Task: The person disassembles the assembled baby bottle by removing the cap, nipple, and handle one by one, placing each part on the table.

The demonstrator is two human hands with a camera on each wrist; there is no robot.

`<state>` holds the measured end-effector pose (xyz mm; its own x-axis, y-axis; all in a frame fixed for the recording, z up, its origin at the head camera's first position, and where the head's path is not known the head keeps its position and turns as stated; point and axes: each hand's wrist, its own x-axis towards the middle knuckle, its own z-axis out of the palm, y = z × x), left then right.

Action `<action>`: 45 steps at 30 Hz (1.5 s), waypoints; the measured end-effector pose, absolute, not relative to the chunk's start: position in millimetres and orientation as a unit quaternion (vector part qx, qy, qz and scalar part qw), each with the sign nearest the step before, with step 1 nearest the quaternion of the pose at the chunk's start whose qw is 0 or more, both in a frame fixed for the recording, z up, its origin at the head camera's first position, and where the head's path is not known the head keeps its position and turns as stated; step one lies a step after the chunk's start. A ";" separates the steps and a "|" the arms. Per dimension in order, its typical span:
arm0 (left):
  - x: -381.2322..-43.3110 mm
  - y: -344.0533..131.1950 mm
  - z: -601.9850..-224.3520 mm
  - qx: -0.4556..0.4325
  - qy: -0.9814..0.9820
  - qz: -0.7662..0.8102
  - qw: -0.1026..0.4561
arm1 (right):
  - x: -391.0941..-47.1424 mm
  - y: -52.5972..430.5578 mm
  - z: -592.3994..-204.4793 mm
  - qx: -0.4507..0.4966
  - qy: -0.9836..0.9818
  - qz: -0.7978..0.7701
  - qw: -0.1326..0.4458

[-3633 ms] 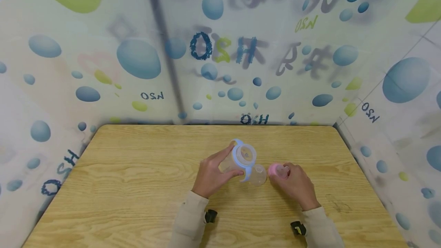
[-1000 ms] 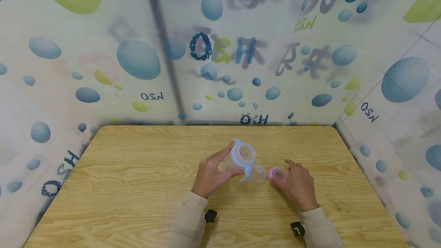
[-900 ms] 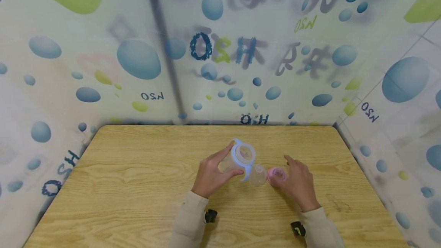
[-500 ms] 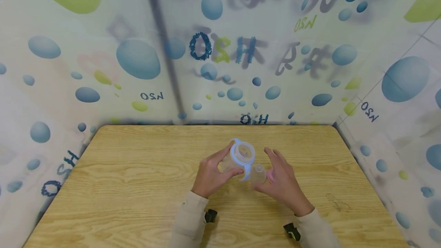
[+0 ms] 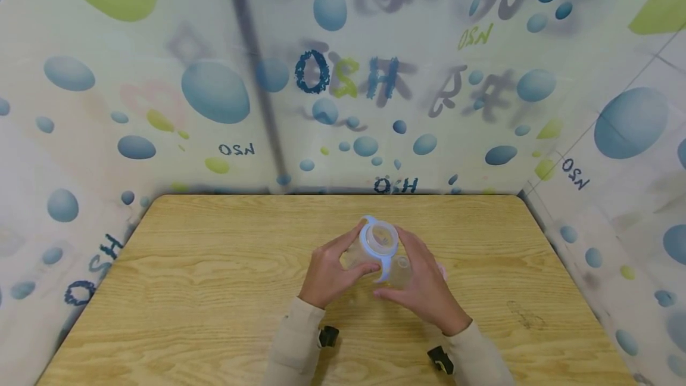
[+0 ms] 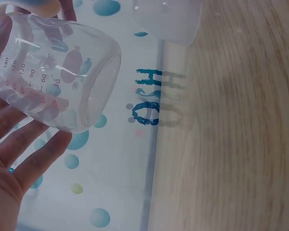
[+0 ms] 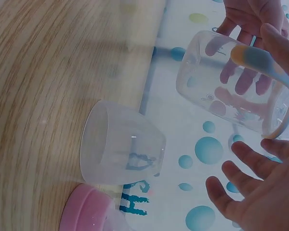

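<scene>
The bottle (image 5: 370, 249) tilts below the centre of the head view; we see the left hand (image 5: 329, 271) clamped round it; the right hand (image 5: 427, 288) has its fingers apart beside it, and we cannot tell whether they touch; in the right-wrist view we find a clear cap (image 7: 120, 144) left of centre; a pink ring (image 7: 86, 209), lower left.

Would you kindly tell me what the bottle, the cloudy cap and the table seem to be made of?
The bottle looks like clear, glossy plastic or glass: it is see-through with bright highlights. The cloudy cap seems smooth plastic, as its wall is milky and only partly see-through. The table looks like satin-finished wood or wood-look laminate, given its grain.
</scene>
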<state>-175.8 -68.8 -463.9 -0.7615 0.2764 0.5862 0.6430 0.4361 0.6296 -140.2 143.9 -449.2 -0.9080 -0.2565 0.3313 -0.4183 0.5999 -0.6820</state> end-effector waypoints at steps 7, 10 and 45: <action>-176.3 -68.2 -463.1 -0.286 -0.818 -0.463 0.188 | -142.7 142.3 -448.5 0.188 -0.887 0.409 0.102; -176.4 -68.0 -462.9 -0.287 -0.817 -0.465 0.183 | -143.6 141.7 -448.6 0.184 -0.888 0.409 0.099; -174.8 -68.0 -461.2 -0.284 -0.814 -0.476 0.172 | -148.4 141.4 -446.1 0.195 -0.871 0.437 0.109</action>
<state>-174.8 -68.0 -461.2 -0.7791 0.2989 0.5511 0.6268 0.3851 0.6773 -148.4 141.4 -446.1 -0.9000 -0.2442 0.3610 -0.4354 0.5415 -0.7192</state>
